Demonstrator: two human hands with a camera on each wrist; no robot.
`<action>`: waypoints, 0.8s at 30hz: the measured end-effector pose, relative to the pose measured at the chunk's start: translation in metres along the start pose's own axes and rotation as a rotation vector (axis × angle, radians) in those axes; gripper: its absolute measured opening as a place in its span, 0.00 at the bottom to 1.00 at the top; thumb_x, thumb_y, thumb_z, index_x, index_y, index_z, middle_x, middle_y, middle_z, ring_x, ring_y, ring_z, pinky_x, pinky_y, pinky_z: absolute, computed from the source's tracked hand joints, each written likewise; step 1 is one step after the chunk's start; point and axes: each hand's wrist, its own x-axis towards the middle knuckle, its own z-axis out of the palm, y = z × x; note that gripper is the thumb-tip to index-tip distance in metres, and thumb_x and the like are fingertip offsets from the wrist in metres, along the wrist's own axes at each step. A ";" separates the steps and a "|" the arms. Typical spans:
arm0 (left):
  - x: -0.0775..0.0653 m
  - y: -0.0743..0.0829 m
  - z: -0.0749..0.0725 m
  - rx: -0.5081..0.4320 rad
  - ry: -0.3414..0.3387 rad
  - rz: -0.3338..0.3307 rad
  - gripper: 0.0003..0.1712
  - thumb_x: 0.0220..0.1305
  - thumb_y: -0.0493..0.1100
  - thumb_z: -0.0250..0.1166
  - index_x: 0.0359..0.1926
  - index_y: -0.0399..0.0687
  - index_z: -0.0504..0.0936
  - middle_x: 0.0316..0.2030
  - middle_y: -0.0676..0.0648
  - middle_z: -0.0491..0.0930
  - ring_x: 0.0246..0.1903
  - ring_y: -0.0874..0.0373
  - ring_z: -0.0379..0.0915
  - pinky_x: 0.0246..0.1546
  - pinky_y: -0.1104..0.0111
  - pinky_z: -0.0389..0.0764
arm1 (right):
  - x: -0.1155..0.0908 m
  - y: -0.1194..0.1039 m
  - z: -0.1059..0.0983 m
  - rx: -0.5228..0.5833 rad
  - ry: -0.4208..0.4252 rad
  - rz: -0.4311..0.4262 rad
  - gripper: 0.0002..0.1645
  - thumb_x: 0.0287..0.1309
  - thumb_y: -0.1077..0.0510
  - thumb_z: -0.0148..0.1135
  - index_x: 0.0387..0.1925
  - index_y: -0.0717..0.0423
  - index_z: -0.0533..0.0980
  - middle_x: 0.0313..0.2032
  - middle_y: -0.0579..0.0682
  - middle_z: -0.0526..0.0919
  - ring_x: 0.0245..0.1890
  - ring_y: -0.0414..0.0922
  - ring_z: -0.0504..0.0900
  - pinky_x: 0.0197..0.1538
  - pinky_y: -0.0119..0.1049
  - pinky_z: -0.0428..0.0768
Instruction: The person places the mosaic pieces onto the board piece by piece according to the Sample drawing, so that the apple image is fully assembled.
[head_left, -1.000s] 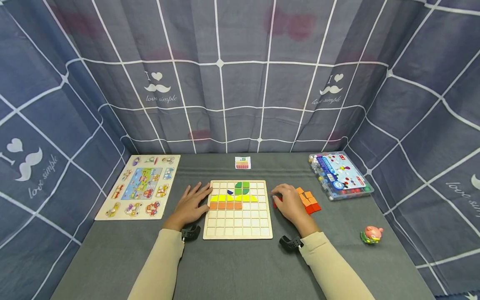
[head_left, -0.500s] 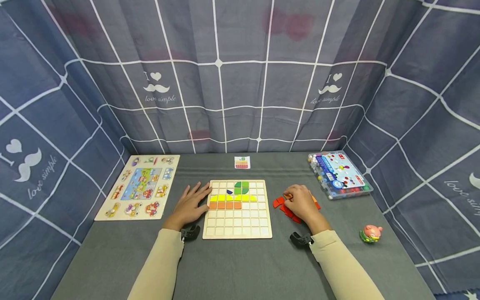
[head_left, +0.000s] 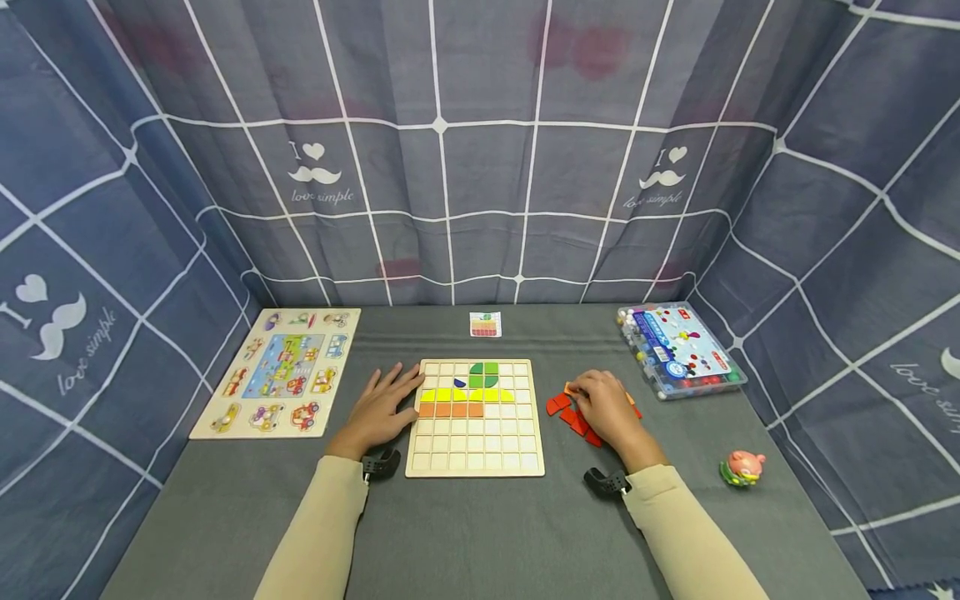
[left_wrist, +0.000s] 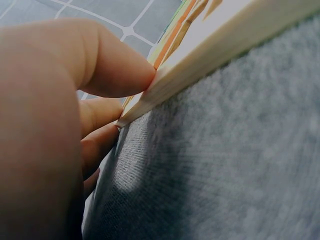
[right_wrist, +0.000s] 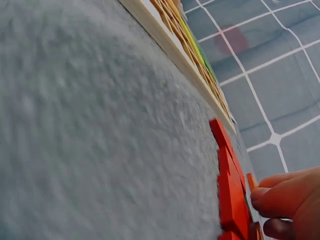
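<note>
Orange tile (right_wrist: 251,180) | right hand (head_left: 606,407) pinches it (right-wrist view only) | left hand (head_left: 378,414) spread, touching board (head_left: 475,458)

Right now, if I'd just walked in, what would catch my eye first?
Probably the pale grid board at the middle of the table, with green pieces and yellow pieces in its far half. Next come the bright red tiles to its right, where the right hand pinches an orange tile. A pink toy sits farther right.
</note>
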 end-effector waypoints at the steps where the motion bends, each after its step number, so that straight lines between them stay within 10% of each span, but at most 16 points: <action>1: 0.000 0.000 0.000 -0.003 0.000 0.001 0.41 0.69 0.49 0.61 0.81 0.53 0.66 0.81 0.51 0.57 0.81 0.48 0.42 0.79 0.48 0.31 | 0.000 -0.001 0.001 0.011 0.003 0.007 0.09 0.58 0.71 0.74 0.42 0.63 0.89 0.43 0.57 0.87 0.45 0.59 0.83 0.52 0.57 0.81; 24: -0.001 0.002 0.000 -0.006 0.047 0.035 0.40 0.67 0.46 0.62 0.80 0.49 0.68 0.79 0.48 0.60 0.80 0.43 0.46 0.79 0.45 0.35 | 0.015 -0.088 0.051 0.162 -0.107 -0.229 0.08 0.61 0.67 0.75 0.41 0.57 0.90 0.43 0.49 0.88 0.47 0.47 0.85 0.50 0.42 0.86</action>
